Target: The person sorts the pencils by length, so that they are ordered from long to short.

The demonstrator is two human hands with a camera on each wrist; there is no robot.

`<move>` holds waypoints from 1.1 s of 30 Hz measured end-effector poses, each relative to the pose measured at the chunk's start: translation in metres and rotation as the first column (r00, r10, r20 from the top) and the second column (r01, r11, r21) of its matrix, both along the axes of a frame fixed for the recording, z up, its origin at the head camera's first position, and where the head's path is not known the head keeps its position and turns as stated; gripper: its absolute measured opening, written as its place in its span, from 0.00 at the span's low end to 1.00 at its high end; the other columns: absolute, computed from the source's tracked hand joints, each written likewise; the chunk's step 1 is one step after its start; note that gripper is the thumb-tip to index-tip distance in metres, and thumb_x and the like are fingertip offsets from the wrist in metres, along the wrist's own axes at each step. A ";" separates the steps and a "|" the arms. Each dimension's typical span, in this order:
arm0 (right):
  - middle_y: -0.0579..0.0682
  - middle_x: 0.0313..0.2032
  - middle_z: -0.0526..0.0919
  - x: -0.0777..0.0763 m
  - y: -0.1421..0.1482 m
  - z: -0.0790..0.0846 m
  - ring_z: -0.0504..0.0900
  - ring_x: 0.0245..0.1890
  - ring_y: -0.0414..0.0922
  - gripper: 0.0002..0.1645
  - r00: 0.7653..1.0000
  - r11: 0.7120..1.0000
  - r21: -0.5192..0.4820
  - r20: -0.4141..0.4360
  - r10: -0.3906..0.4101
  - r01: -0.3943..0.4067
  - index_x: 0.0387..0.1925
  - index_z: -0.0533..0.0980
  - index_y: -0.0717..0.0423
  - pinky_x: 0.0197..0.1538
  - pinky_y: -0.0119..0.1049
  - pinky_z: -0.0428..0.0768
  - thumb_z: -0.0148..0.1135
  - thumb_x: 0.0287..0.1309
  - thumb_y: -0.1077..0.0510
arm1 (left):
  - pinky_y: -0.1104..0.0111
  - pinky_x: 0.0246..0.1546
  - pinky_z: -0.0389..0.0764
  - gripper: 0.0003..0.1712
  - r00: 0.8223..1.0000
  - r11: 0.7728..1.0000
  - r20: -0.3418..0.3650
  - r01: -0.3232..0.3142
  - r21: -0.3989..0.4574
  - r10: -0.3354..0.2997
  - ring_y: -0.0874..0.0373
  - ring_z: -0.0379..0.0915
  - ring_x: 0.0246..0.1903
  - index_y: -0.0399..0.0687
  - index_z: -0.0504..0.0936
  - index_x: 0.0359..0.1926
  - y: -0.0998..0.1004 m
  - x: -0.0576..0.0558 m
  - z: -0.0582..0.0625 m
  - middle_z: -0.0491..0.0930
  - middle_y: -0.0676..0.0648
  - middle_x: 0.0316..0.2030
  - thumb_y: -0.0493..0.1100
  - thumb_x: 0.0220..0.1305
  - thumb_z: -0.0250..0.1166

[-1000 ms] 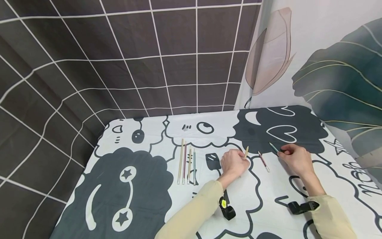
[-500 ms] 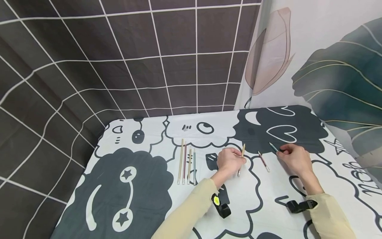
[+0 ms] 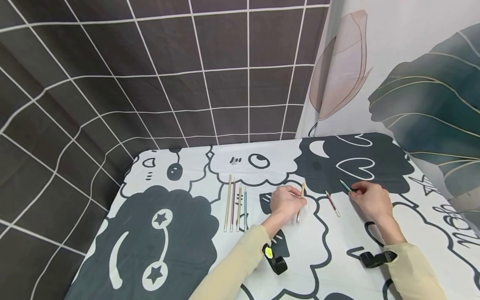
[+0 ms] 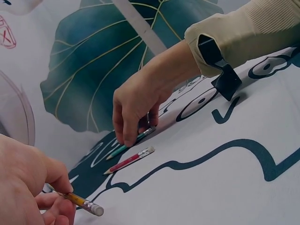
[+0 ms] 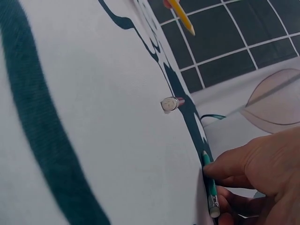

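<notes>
Left hand (image 3: 287, 201) pinches a yellow pencil (image 4: 83, 202), right hand (image 3: 373, 201) a green pencil (image 5: 212, 188), both eraser-tipped

Printed cloth (image 3: 180, 258) supports one red pencil (image 3: 332, 203); four slim rods (image 3: 233, 204) lie side by side, well left of the red pencil.

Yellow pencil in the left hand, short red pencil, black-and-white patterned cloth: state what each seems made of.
Yellow pencil: probably painted wood, slightly shiny, given its paler sharpened tip; silvery band looks like metal, matte whitish end like rubber.
Short red pencil: likely painted wood, tan at its point.
Black-and-white patterned cloth: seems matte woven fabric, faintly grainy; fibre unclear.
</notes>
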State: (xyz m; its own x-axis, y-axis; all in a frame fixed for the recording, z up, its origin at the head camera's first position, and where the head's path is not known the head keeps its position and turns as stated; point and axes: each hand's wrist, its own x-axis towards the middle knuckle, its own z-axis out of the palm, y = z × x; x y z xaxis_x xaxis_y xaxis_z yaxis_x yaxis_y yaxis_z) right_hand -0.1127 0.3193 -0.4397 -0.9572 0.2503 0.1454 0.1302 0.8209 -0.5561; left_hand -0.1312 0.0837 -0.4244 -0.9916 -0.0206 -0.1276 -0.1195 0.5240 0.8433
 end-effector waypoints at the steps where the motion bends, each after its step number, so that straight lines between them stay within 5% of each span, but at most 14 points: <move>1: 0.56 0.25 0.79 0.000 0.000 0.000 0.75 0.22 0.50 0.12 1.000 1.000 0.005 0.004 -0.003 0.003 0.39 0.80 0.70 0.21 0.38 0.66 0.65 0.56 0.65 | 0.69 0.29 0.71 0.11 1.000 1.000 0.000 -0.001 -0.001 0.001 0.65 0.70 0.22 0.55 0.83 0.20 -0.001 0.000 0.000 0.75 0.63 0.14 0.39 0.42 0.78; 15: 0.62 0.27 0.83 -0.001 -0.001 0.001 0.78 0.23 0.54 0.08 0.999 0.999 0.038 0.033 0.005 -0.006 0.36 0.81 0.69 0.20 0.39 0.66 0.64 0.54 0.66 | 0.68 0.29 0.70 0.11 1.000 1.000 0.013 -0.003 0.003 0.003 0.63 0.69 0.22 0.55 0.82 0.21 -0.008 -0.001 0.003 0.75 0.61 0.15 0.39 0.43 0.78; 33: 0.57 0.22 0.81 0.000 -0.009 0.008 0.77 0.21 0.50 0.09 1.000 1.000 -0.021 -0.005 0.007 -0.008 0.32 0.79 0.70 0.22 0.39 0.68 0.64 0.51 0.65 | 0.69 0.29 0.70 0.09 1.000 1.000 -0.008 0.002 -0.028 -0.002 0.62 0.69 0.23 0.55 0.82 0.19 -0.028 -0.004 0.007 0.75 0.60 0.16 0.40 0.43 0.75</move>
State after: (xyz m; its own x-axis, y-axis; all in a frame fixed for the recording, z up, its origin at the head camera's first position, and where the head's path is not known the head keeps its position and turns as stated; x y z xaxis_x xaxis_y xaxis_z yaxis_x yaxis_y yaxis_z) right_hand -0.1122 0.3104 -0.4318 -0.9584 0.2461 0.1448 0.1214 0.8101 -0.5735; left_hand -0.1350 0.0562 -0.4171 -0.9926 -0.0221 -0.1191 -0.1117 0.5473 0.8295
